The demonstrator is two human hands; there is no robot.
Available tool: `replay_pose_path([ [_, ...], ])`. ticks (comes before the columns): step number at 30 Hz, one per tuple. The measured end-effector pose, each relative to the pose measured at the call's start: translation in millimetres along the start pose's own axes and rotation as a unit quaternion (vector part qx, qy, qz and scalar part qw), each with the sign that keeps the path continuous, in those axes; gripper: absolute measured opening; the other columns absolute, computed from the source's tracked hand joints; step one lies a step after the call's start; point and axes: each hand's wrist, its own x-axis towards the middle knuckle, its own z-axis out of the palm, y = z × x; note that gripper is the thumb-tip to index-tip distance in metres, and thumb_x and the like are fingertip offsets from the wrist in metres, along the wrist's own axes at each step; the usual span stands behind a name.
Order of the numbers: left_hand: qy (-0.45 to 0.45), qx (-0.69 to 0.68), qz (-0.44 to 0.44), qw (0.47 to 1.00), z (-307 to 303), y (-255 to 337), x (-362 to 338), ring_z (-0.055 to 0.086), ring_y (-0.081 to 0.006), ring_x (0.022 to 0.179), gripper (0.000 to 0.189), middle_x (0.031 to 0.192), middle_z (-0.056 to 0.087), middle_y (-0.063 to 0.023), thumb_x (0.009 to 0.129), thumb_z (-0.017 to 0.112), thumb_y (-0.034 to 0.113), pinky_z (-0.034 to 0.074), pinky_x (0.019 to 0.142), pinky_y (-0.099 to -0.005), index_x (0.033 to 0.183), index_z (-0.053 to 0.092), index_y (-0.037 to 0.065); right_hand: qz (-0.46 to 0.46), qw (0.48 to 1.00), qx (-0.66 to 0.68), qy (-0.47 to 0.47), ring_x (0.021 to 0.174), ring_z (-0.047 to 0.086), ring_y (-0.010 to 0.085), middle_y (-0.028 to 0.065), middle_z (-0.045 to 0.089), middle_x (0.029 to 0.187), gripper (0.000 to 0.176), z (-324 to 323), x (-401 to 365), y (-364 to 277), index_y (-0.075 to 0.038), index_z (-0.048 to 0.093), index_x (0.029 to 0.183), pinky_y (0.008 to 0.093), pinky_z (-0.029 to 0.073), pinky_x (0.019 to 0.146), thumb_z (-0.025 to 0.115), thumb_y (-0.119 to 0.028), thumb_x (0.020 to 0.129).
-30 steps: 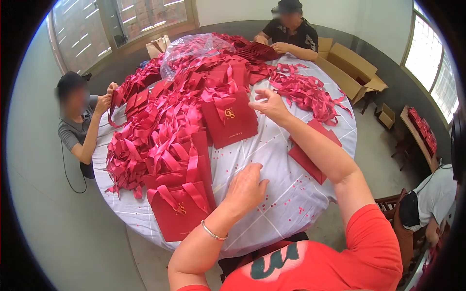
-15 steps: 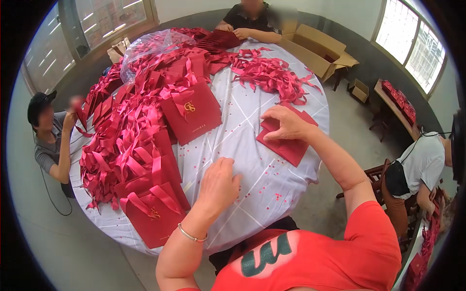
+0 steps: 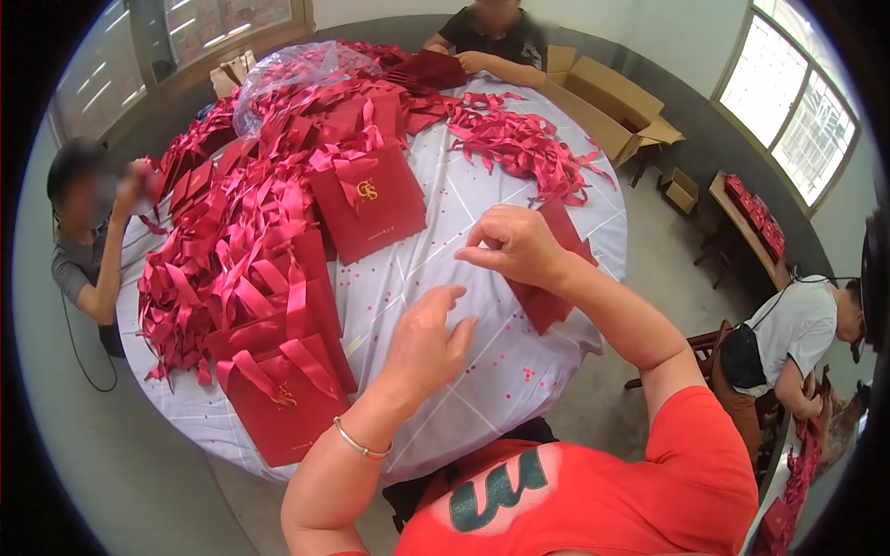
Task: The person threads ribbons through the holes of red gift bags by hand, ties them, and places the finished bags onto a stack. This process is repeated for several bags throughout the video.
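My left hand (image 3: 428, 345) is above the white tablecloth with thumb and fingers apart, holding nothing. My right hand (image 3: 519, 246) is curled, thumb and index finger pressed together; whether anything small is between them I cannot make out. Partly beneath it, flat red paper bags (image 3: 547, 301) lie near the right edge of the table. A red gift bag (image 3: 371, 204) with ribbon handles and a gold logo lies left of my right hand. Another red gift bag (image 3: 286, 403) lies left of my left wrist, its ribbon handles folded over the front.
Piled red bags and ribbons (image 3: 236, 250) cover the table's left side. Loose red ribbons (image 3: 524, 144) lie at the back right. One person (image 3: 491, 42) sits across, another (image 3: 82, 250) at left, a third (image 3: 797, 324) at right. An open cardboard box (image 3: 603, 102) stands behind.
My right hand has moved left off the flat bags, and its thumb and fingers have closed together. My left hand has shifted slightly, its fingers spreading. The view has tilted a little.
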Motion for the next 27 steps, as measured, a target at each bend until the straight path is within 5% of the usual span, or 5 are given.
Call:
replay_pose_path([
  [2, 0.064, -0.041, 0.054, 0.996, 2, 0, 2, 0.066, -0.0367, 0.095, 0.037, 0.107, 0.066, -0.0235, 0.082, 0.071, 0.010, 0.052, 0.082, -0.0418, 0.114, 0.058, -0.006, 0.007, 1.000, 0.002, -0.006, 0.061, 0.058, 0.0180, 0.0073, 0.061, 0.065, 0.021, -4, 15, -27, -0.002, 0.067, 0.076, 0.0312, 0.047, 0.058, 0.081, -0.018, 0.078],
  [4, 0.052, -0.137, 0.006, 0.989, 1, 1, 4, 0.068, -0.0333, 0.091, 0.038, 0.103, 0.068, -0.0210, 0.083, 0.073, 0.014, 0.053, 0.079, -0.0408, 0.113, 0.059, -0.006, 0.251, 0.941, 0.202, -0.104, 0.065, 0.058, 0.0105, 0.0056, 0.063, 0.068, 0.024, -6, 29, -52, -0.001, 0.068, 0.078, 0.0281, 0.046, 0.057, 0.079, -0.021, 0.082],
  [9, -0.017, -0.285, -0.187, 0.940, -6, -3, 9, 0.065, -0.0114, 0.069, 0.025, 0.086, 0.071, -0.0116, 0.092, 0.062, 0.005, 0.051, 0.060, -0.0260, 0.113, 0.057, -0.007, 0.258, 0.920, 0.285, -0.081, 0.072, 0.058, 0.0065, 0.0016, 0.065, 0.074, 0.021, 24, 36, -36, 0.000, 0.070, 0.088, 0.0244, 0.047, 0.064, 0.073, -0.020, 0.089],
  [24, 0.027, -0.190, -0.205, 0.960, 1, -20, 6, 0.067, -0.0254, 0.081, 0.022, 0.091, 0.068, -0.0184, 0.089, 0.060, 0.001, 0.052, 0.075, -0.0349, 0.109, 0.056, -0.007, 0.264, 0.933, 0.246, -0.004, 0.089, 0.063, 0.0108, 0.0041, 0.068, 0.097, 0.019, -17, -66, 14, -0.003, 0.072, 0.096, 0.0238, 0.051, 0.078, 0.080, -0.005, 0.078],
  [27, 0.198, -0.024, -0.013, 0.980, 5, -15, 7, 0.058, -0.0420, 0.115, 0.042, 0.121, 0.059, -0.0277, 0.084, 0.064, -0.001, 0.047, 0.098, -0.0423, 0.124, 0.052, -0.005, 0.207, 0.938, 0.277, -0.002, 0.096, 0.064, 0.0176, 0.0066, 0.067, 0.100, 0.017, -20, -60, 6, -0.002, 0.070, 0.090, 0.0286, 0.051, 0.085, 0.079, 0.000, 0.076],
])
